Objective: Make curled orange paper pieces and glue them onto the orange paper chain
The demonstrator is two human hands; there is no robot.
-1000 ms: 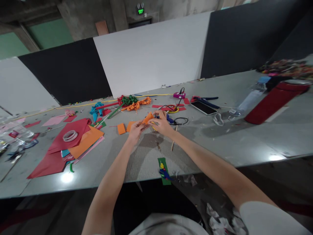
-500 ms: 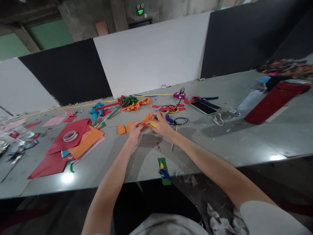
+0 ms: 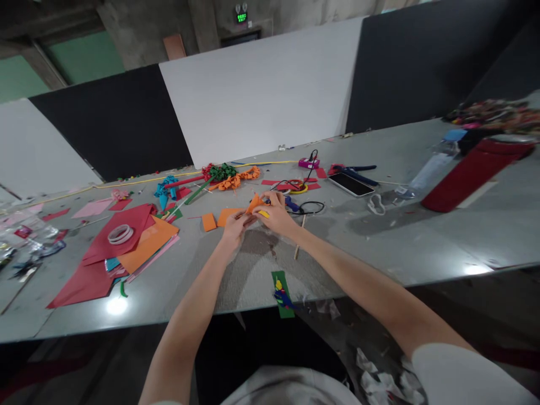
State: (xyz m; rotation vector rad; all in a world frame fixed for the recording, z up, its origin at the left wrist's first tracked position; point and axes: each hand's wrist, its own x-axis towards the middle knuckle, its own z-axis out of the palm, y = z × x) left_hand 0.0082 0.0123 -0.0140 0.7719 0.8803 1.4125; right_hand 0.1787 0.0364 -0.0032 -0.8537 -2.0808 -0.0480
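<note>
Near the frame's centre, your left hand [image 3: 235, 226] and right hand [image 3: 277, 217] are together, pinched on the orange paper [image 3: 254, 203]; steady it with the left, press lightly with the right, minding the small yellow item [image 3: 264, 214] there

Orange paper [image 3: 254, 203], part-hidden at frame centre
Left hand [image 3: 235, 226] and right hand [image 3: 276, 215] partly cover it; clear plastic [image 3: 37, 232] blurs at far left.
</note>
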